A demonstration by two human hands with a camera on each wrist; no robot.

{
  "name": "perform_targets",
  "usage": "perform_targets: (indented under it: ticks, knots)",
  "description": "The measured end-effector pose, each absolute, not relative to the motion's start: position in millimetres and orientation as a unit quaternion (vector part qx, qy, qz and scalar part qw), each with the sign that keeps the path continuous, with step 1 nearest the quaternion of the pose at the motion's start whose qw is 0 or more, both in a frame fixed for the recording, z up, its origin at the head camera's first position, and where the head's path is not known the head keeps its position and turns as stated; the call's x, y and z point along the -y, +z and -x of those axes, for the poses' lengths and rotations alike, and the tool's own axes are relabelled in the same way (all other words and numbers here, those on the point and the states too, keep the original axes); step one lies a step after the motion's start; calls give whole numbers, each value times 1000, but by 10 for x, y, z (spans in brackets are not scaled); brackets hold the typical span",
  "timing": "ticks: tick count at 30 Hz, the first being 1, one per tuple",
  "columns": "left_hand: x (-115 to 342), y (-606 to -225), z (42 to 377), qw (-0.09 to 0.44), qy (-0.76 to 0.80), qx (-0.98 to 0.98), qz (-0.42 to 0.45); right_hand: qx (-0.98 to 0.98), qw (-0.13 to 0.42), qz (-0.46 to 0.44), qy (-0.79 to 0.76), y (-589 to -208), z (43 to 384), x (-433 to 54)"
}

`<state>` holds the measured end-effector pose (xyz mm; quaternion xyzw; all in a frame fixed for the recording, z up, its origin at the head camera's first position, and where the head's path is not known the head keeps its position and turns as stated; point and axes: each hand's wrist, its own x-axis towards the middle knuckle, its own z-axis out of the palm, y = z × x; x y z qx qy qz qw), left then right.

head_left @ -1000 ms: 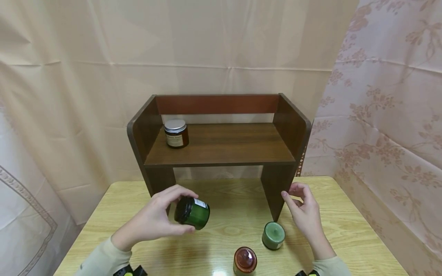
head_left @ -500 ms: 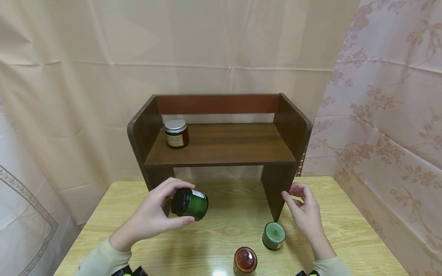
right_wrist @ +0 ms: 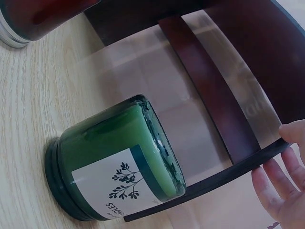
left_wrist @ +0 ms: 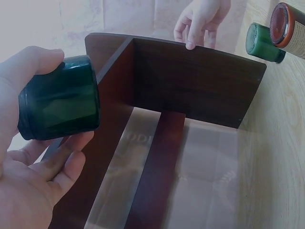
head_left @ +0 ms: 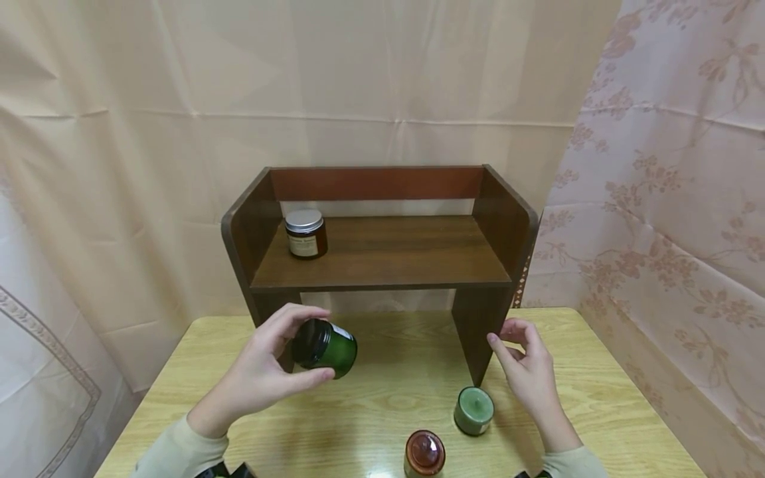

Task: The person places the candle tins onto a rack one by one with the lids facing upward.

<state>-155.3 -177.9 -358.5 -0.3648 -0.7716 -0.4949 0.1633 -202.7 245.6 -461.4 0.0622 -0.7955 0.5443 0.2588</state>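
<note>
Cloth (head_left: 382,79) is hanging behind a yellow table (head_left: 197,352), where a brown shelf (head_left: 388,252) is standing. The right hand (head_left: 530,368) is pinching the front edge of the shelf's right side. The left hand (head_left: 263,362) is curling around a dark green jar (head_left: 327,346), holding it up in front of the shelf's lower left side. The jar is lying sideways in the air, its black end pointing left to the palm and its green end pointing right, tipping a bit down. A silver-topped jar (head_left: 307,235) is sitting on the shelf's left end. A red-brown jar (head_left: 425,454) and a green candle (head_left: 474,411) are standing on the table.
</note>
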Motion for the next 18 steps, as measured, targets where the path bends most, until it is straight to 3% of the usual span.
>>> perform_targets:
  ticks: [18]
  knots:
    - [1726, -3462, 1516, 202, -512, 767, 330, 802, 255, -59, 537, -4602, 2019, -2459]
